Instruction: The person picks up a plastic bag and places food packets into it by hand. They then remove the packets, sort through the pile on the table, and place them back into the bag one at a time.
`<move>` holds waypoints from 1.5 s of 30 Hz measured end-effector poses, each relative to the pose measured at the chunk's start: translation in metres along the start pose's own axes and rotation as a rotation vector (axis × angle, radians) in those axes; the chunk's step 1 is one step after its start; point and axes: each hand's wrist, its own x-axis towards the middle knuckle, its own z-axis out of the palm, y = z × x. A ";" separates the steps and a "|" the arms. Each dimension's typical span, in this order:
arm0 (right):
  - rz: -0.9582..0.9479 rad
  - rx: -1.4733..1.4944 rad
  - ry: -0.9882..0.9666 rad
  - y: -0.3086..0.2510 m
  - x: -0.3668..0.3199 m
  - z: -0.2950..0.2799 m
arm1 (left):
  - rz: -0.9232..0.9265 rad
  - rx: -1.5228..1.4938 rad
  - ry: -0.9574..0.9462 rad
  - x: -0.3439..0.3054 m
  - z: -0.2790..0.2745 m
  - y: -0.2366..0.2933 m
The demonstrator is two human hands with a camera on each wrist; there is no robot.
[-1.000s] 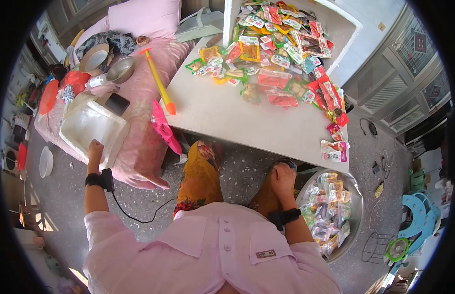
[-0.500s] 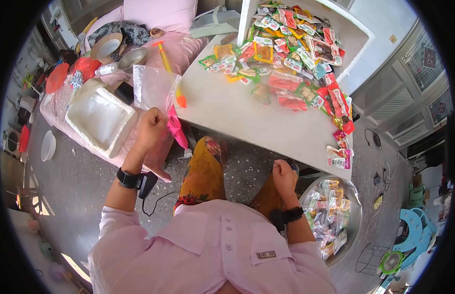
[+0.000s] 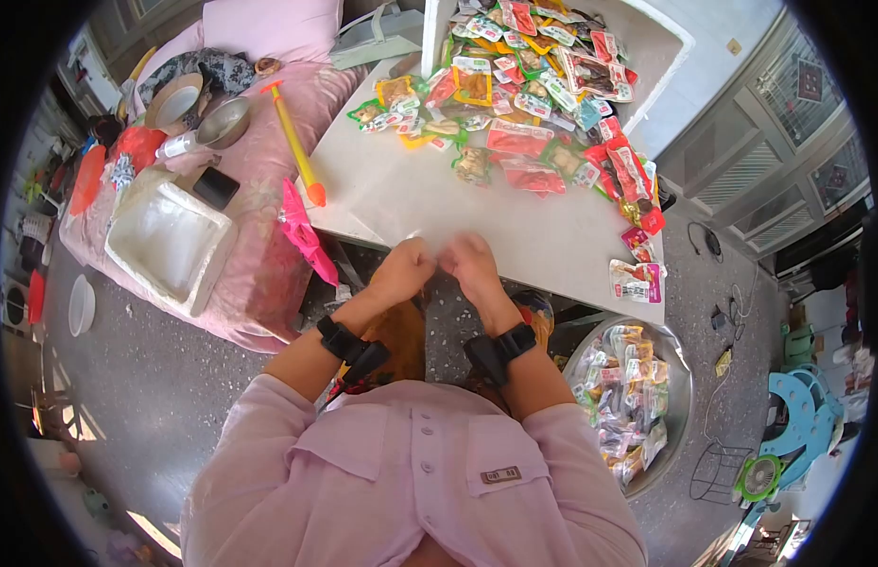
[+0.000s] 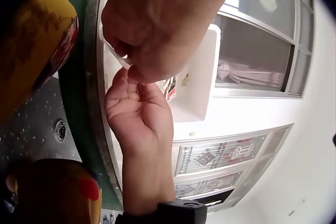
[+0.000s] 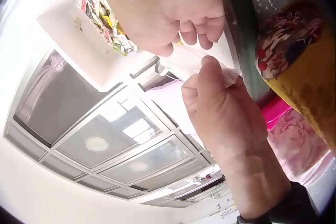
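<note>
The left hand [image 3: 401, 269] and the right hand [image 3: 469, 265] meet at the near edge of the white table [image 3: 515, 241]. Each pinches the near rim of a clear plastic bag [image 3: 401, 203] with curled fingers. The bag spreads away from them over the tabletop. Farther back lies a heap of snack packets [image 3: 524, 104]. A metal basin [image 3: 688, 378] holding more packets stands on the floor, near right.

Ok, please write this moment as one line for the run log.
left hand: pinches clear plastic bag | right hand: pinches same bag | place: front edge of white table | nearby: snack packets on table
</note>
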 end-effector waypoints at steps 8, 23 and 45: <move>0.049 -0.085 -0.048 -0.010 0.012 0.008 | 0.013 0.135 0.167 0.004 0.007 -0.001; -0.740 -1.122 0.216 -0.025 0.062 -0.020 | 0.216 0.525 0.376 0.059 0.011 -0.028; -0.927 -1.732 0.220 -0.038 0.037 -0.065 | 0.414 0.580 0.424 0.064 0.020 -0.034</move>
